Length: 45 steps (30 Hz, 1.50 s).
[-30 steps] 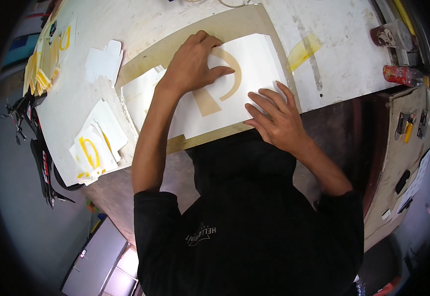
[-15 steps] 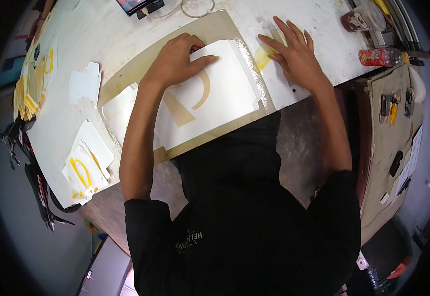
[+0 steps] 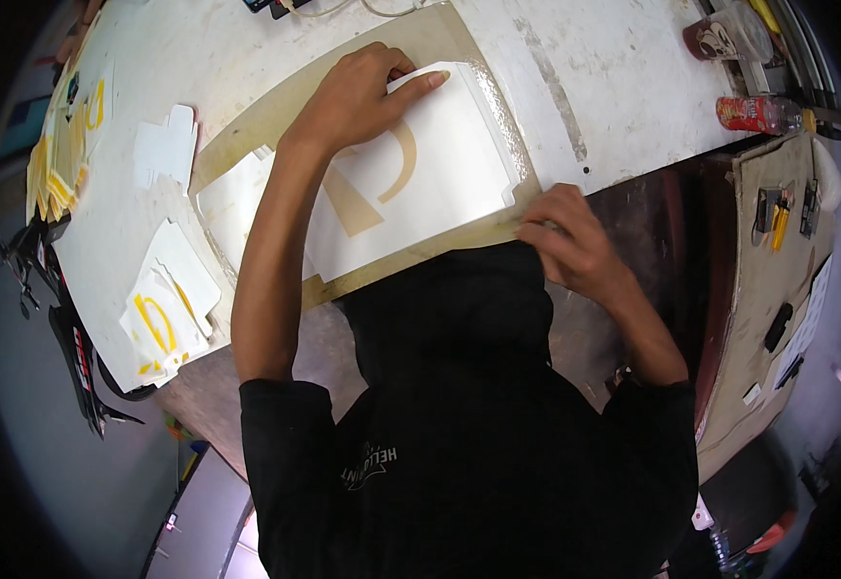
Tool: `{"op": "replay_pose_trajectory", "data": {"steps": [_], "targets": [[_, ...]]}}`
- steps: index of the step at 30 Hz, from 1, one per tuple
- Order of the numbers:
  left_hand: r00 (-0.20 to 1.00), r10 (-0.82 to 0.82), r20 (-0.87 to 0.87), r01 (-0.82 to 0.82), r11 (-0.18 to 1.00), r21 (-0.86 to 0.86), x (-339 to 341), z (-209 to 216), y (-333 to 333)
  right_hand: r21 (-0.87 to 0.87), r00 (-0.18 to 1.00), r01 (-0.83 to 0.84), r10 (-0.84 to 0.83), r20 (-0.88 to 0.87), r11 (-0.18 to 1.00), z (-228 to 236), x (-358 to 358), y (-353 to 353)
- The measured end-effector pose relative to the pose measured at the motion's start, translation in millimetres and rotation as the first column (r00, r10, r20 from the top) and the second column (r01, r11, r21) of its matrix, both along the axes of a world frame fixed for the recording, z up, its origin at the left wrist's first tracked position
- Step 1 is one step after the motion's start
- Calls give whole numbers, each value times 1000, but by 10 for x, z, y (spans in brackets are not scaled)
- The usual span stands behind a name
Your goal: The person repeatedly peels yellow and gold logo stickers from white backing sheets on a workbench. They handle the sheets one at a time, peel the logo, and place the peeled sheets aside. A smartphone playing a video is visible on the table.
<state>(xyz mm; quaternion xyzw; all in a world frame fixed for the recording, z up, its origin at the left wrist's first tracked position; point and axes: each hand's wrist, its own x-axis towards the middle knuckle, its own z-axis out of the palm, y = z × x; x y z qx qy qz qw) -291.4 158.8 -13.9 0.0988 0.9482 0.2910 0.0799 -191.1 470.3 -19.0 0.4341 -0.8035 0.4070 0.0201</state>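
A white sheet [image 3: 459, 145] with tan curved and slanted shapes lies on a translucent tan mat [image 3: 247, 121] at the table's edge in front of me. My left hand [image 3: 358, 101] rests over the sheet's far edge, its thumb laid along that edge and its other fingers curled under the palm. At the mat's near right corner, my right hand [image 3: 575, 241] has its fingers bent together in a pinch. What they hold is hidden, though a faint yellow tint shows beside the fingertips. Another white piece [image 3: 232, 207] lies on the mat, partly behind my left forearm.
White cut pieces with yellow shapes [image 3: 169, 314] lie at the table's near left, a blank white piece [image 3: 167, 150] beyond them. Yellow-and-white strips [image 3: 58, 174] hang at the left edge. A red-labelled bottle [image 3: 758, 115] and a cup [image 3: 729, 37] lie far right, near a side board [image 3: 744, 289].
My right hand has come from the table right of the mat to the mat's near corner, its fingers closing. The yellow piece that lay under it has gone from there. My left hand stays on the sheet.
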Motion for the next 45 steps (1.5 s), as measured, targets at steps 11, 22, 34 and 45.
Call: {"op": "replay_pose_trajectory", "data": {"steps": [11,22,34,45], "targets": [[999,10,37,-10,1000,-14,-67,28,89,99,972,10,14,-233,995,-189,-53,-201],[1000,1,-12,-2,996,-85,-70,12,142,121,960,72,-36,-278,990,-184,-17,-232],[999,15,-50,-24,986,-167,-57,3,220,118,948,132,-90,-305,984,-214,39,-262],[994,13,-113,-29,989,-148,29,-37,223,193,958,34,23,-285,981,-152,53,-146]]}}
